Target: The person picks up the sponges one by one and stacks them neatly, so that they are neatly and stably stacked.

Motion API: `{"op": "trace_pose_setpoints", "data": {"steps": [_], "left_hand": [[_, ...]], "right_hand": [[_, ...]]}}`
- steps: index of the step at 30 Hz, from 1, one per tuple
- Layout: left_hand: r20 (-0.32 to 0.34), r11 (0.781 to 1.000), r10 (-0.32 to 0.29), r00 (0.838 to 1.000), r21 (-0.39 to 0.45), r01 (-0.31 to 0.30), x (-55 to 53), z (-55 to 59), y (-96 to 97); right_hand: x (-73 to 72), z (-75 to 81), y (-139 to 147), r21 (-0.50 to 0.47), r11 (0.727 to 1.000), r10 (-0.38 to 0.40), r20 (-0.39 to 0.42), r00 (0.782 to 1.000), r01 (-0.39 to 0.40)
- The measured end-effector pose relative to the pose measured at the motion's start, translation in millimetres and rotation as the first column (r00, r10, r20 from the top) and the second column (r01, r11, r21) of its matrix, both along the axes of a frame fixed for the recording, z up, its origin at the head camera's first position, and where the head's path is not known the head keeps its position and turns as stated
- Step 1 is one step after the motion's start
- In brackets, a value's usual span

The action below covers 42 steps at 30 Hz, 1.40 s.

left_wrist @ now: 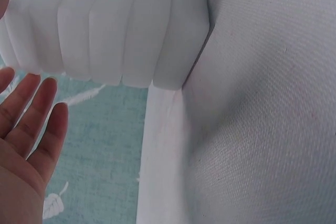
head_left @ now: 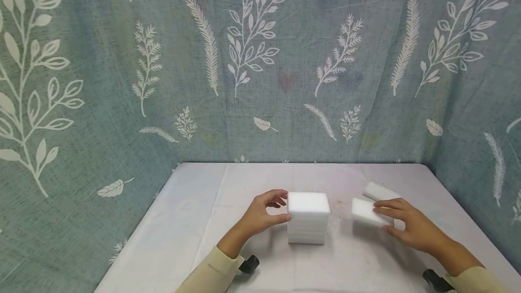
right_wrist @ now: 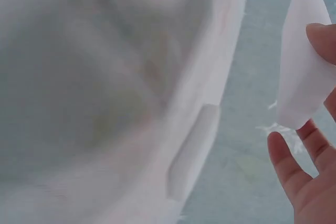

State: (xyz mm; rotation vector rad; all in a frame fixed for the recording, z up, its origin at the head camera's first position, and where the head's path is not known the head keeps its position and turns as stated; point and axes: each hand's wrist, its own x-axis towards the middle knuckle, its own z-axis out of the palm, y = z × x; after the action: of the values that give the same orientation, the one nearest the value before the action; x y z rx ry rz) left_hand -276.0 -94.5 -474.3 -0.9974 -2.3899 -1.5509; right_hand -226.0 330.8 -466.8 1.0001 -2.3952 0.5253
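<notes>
A stack of several white foam sponge blocks point(head_left: 307, 218) stands on the table, its layers also visible in the left wrist view. My left hand point(head_left: 262, 214) is at the stack's upper left side, with the thumb at the near corner and fingers by the far one. In the left wrist view its other fingers point(left_wrist: 48, 124) are spread and fairly straight. My right hand point(head_left: 415, 225) pinches a single white sponge block point(head_left: 368, 211), raised to the right of the stack. The right wrist view shows the thumb on one face of this block point(right_wrist: 304, 61).
Another white sponge block point(head_left: 380, 191) lies on the table behind the held one. A white cloth covers the table point(head_left: 244, 177). Blue-green curtains point(head_left: 260, 116) with a leaf print hang behind it and along both sides.
</notes>
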Motion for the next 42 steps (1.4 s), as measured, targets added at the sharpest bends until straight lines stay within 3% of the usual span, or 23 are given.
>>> {"op": "trace_pose_setpoints", "data": {"steps": [4,9,17,24,27,34,42], "left_hand": [[-0.024,1.0,-0.007,1.0,-0.002,0.007,-0.9,-0.3,0.1],[-0.004,1.0,-0.003,1.0,-0.008,0.003,-0.2,0.3,1.9],[0.043,1.0,0.002,0.999,-0.002,-0.002,2.4,4.0,4.6],[0.04,1.0,-0.018,0.999,0.003,0.018,20.7,29.8,7.0],[0.032,1.0,-0.012,0.999,-0.001,0.012,23.0,33.8,7.4],[0.039,1.0,0.011,0.999,-0.016,-0.01,0.3,-0.2,3.9],[0.015,1.0,0.012,1.0,-0.03,-0.011,1.5,0.1,3.5]], "right_hand": [[-6.0,10.4,-5,0.015,1.0,-0.001,-0.014,1.0,0.001],[-15.4,23.2,-11,0.021,1.0,-0.013,-0.023,1.0,0.013],[-32.3,41.3,-22,0.029,0.996,0.091,-0.062,0.994,-0.089],[-42.2,52.0,-30,0.029,0.99,0.14,-0.088,0.986,-0.138],[-44.7,54.9,-33,0.018,0.99,0.144,-0.089,0.986,-0.143],[-50.2,56.7,-41,0.027,0.985,0.171,-0.086,0.981,-0.17],[-56.0,61.6,-50,-0.008,0.972,0.233,-0.082,0.969,-0.234]]}}
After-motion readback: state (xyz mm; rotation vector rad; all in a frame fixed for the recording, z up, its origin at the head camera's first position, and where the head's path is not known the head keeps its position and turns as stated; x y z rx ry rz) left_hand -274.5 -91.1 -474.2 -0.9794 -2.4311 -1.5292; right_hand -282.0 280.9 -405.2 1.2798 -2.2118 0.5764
